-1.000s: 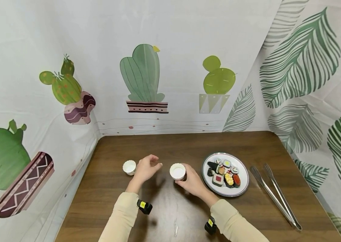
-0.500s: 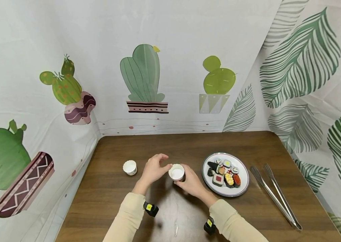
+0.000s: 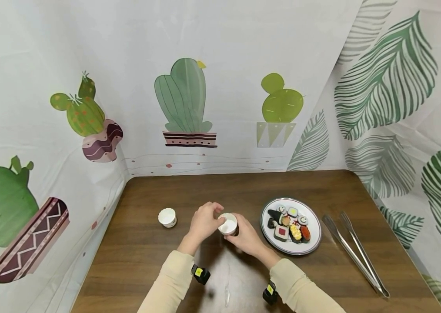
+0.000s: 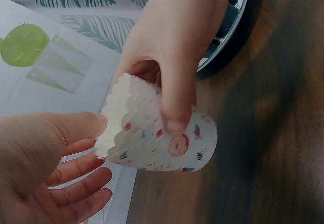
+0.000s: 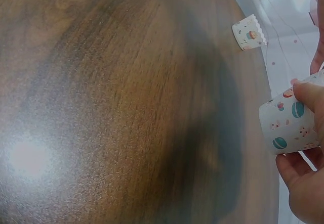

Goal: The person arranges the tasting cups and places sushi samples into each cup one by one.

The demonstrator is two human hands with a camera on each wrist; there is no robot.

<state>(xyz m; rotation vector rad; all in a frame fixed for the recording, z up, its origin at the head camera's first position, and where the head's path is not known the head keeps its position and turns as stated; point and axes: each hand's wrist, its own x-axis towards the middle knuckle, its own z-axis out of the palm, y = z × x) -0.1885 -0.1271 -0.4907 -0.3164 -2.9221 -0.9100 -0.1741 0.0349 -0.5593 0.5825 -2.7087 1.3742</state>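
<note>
A stack of white paper baking cups (image 3: 228,226) with scalloped rims and a printed pattern is held above the table in my right hand (image 3: 247,238). In the left wrist view several rims show layered along the stack (image 4: 144,150), and the right thumb presses on its side. My left hand (image 3: 204,224) is at the mouth of the stack, thumb tip right at the rim and the other fingers loosely bent and spread beside it. A single paper baking cup (image 3: 167,217) stands upright on the table to the left.
A round white plate (image 3: 316,237) with assorted sushi pieces lies to the right of the right hand. Beyond it are metal tongs (image 3: 355,254), spread open. The brown wooden table (image 3: 126,261) meets a cloth backdrop (image 3: 236,52) printed with cacti and leaves.
My left hand has moved right, from near the single cup to the rim of the stack. The right hand keeps holding the stack, almost in place. The single cup stays put.
</note>
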